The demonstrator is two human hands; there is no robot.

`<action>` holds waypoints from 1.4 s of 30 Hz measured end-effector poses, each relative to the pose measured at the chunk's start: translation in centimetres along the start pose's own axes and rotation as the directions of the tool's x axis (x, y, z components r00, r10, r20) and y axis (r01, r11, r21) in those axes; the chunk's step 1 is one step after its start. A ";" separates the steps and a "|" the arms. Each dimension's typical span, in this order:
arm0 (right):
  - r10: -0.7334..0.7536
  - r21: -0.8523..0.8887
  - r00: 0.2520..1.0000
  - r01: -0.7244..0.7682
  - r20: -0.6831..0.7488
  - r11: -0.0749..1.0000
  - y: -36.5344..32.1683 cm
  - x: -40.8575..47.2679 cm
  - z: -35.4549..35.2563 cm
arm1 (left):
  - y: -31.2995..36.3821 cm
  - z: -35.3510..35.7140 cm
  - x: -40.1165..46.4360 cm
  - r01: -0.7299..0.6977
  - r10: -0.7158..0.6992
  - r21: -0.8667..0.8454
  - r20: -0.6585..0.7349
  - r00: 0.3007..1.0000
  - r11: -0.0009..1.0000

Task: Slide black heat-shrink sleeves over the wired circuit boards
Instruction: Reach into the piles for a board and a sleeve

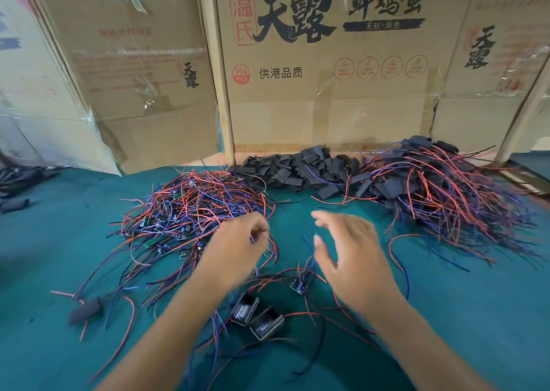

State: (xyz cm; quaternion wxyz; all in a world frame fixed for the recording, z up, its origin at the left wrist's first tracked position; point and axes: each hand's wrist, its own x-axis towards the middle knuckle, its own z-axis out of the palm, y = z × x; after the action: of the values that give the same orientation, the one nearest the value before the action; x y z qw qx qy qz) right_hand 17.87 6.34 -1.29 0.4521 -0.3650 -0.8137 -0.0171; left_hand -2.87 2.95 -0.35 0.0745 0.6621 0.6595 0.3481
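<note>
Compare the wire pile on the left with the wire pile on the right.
The left pile shows bare green boards among its wires; the right pile shows black sleeves instead. The left hand pinches wires at the left pile's edge; no hand touches the right pile. Both hold red and blue wires on the green table.
</note>
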 end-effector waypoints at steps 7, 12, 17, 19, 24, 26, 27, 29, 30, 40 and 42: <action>-0.048 -0.003 0.994 0.048 0.099 0.999 -0.1 -1.0 1.1 | -8.6 -6.5 1.6 0.248 -0.374 0.549 0.128 0.919 0.798; -0.062 -0.009 0.992 0.063 0.107 0.998 -0.1 -1.1 1.3 | -9.6 -5.5 0.0 0.169 -0.202 0.380 0.050 0.978 0.910; -0.061 -0.038 0.993 0.065 0.098 0.997 0.1 -0.8 1.6 | -9.1 -4.0 0.0 0.130 -0.164 0.361 0.063 0.984 0.923; -0.066 -0.057 0.993 0.072 0.094 0.996 0.2 -0.7 1.8 | -8.9 -3.4 0.2 0.166 -0.198 0.416 0.034 0.980 0.894; -0.083 -0.099 0.992 0.092 0.094 0.991 0.2 -0.4 2.6 | -8.7 -3.1 0.3 0.172 -0.181 0.456 -0.025 0.983 0.873; -0.082 -0.105 0.993 0.091 0.089 0.990 0.2 -0.3 2.9 | -8.8 -3.3 0.5 0.211 -0.199 0.369 -0.069 0.977 0.905; -0.078 -0.106 0.993 0.087 0.089 0.991 0.2 -0.3 3.0 | -8.9 -3.5 0.6 0.231 -0.213 0.310 -0.092 0.973 0.922; -0.074 -0.108 0.993 0.084 0.091 0.991 0.3 -0.3 3.1 | -9.3 -4.0 0.7 0.255 -0.236 0.237 -0.107 0.966 0.937; -0.073 -0.109 0.993 0.083 0.095 0.991 0.3 -0.3 3.2 | -9.5 -4.1 0.6 0.249 -0.232 0.248 -0.097 0.968 0.936; -0.051 -0.097 0.992 0.062 0.116 0.993 0.5 -0.3 3.3 | -9.7 -3.8 0.6 0.136 -0.173 0.438 0.046 0.984 0.889; -0.051 -0.082 0.992 0.061 0.113 0.995 0.6 -0.2 3.3 | -9.6 -3.6 0.7 0.139 -0.189 0.467 0.062 0.980 0.873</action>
State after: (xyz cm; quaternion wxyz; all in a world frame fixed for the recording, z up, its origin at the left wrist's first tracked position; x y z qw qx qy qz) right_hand 15.89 7.82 -3.61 0.3895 -0.3615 -0.8460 -0.0443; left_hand -12.83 3.42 -2.74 -0.0205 0.6199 0.7720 0.1390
